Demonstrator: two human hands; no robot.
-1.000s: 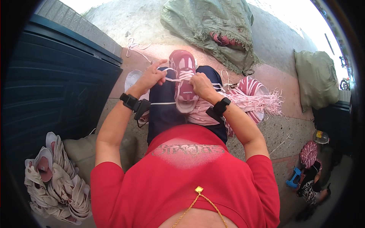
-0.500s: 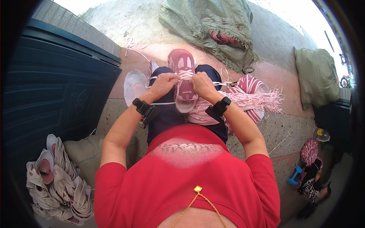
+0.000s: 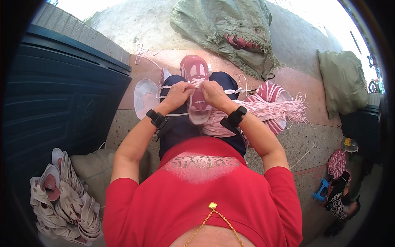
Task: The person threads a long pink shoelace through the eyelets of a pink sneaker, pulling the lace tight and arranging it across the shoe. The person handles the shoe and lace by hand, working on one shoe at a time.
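A pink sneaker upper (image 3: 194,65) with paler panels rests between my knees, its toe pointing away from me. White shoelace (image 3: 198,81) crosses its throat. My left hand (image 3: 180,93) is closed at the left edge of the lacing, thumb and finger pinched on the lace. From the other side my right hand (image 3: 214,94) pinches the lace too, close above the tongue (image 3: 200,101). Loose lace ends trail out over both thighs. Across my right thigh lies a thick bundle of pink-and-white laces (image 3: 277,108).
Pale shoe pieces (image 3: 146,96) lie left of my knee. Stacked cream uppers (image 3: 66,201) sit at the lower left by a cushion (image 3: 94,168). A large green sack (image 3: 218,24) lies ahead, another sack (image 3: 343,82) stands right. Blue metal door (image 3: 61,90) borders the left.
My hands have come closer together over the lacing, the right one shifting left. The upper has tipped slightly, its toe a little lower in the picture.
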